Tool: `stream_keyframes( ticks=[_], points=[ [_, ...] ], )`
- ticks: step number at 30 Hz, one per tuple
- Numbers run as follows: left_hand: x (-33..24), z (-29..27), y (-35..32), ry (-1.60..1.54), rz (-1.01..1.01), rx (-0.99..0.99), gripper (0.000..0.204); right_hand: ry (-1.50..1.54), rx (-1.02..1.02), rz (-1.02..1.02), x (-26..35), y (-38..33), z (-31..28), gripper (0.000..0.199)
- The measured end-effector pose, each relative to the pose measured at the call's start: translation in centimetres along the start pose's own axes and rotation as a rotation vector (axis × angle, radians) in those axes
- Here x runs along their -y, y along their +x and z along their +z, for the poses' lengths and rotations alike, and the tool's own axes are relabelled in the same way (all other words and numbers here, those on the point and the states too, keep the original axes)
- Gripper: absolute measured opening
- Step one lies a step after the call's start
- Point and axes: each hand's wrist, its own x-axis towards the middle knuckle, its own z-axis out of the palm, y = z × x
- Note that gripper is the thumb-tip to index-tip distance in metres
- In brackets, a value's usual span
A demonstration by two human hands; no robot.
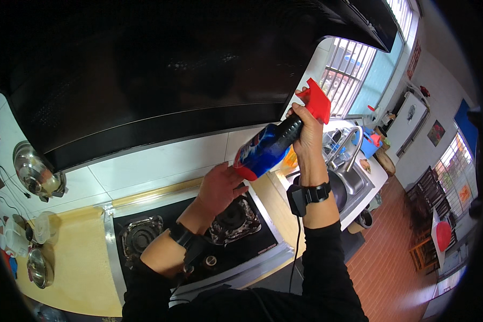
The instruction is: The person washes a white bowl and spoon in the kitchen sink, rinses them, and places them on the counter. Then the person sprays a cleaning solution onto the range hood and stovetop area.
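Note:
A blue spray bottle (264, 151) with a red trigger head (319, 102) and a red base is held tilted below the dark range hood (161, 70). My right hand (307, 129) is closed around its neck, just under the trigger. At the bottle's lower end is my left hand (220, 189), fingers stretched out and apart. Whether those fingertips touch the base I cannot tell. Beneath my left hand lies a black gas stove (172, 236) with two burners, their surrounds marked with whitish stains. Both wrists wear black bands, and a cable hangs from the right one.
A metal sink (354, 180) with a curved faucet (354, 140) stands to the right, a dark pan in it. On the left counter (80, 257) are a metal bowl (39, 266) and clear plastic containers. A red-tiled floor (383, 257) stretches right towards chairs and a table.

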Motion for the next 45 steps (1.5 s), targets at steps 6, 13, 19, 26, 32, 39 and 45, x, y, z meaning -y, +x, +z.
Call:
stream_keyframes(
  ticks=[6,13,19,26,32,39,45],
  points=[
    [4.8,1.2,4.9,-0.137,-0.093,-0.015,0.055,-0.185,0.04,0.018,1.7,1.8,-3.2,0.044],
    [5.0,2.7,7.8,0.041,0.005,-0.013,0.061,-0.027,0.045,-0.01,2.0,4.6,-6.7,0.027],
    [4.9,3.7,8.1,0.057,-0.004,-0.06,0.062,-0.007,0.067,-0.011,2.4,5.3,-7.9,0.032],
    [7.6,0.1,2.9,-0.172,-0.056,-0.111,0.061,-0.084,0.109,0.206,-2.4,2.6,-7.2,0.052],
    [7.7,-5.0,-3.5,-0.313,0.067,-0.285,0.049,-0.071,0.22,0.385,-9.4,-2.5,-4.0,0.025],
    [5.7,-6.7,-13.8,-0.297,0.231,-0.378,0.062,0.006,0.484,0.404,-13.4,-9.0,4.4,0.031],
    [1.9,-8.5,-21.6,-0.266,0.318,-0.339,0.058,0.06,0.548,0.48,-15.8,-13.5,12.1,0.042]
  ],
)
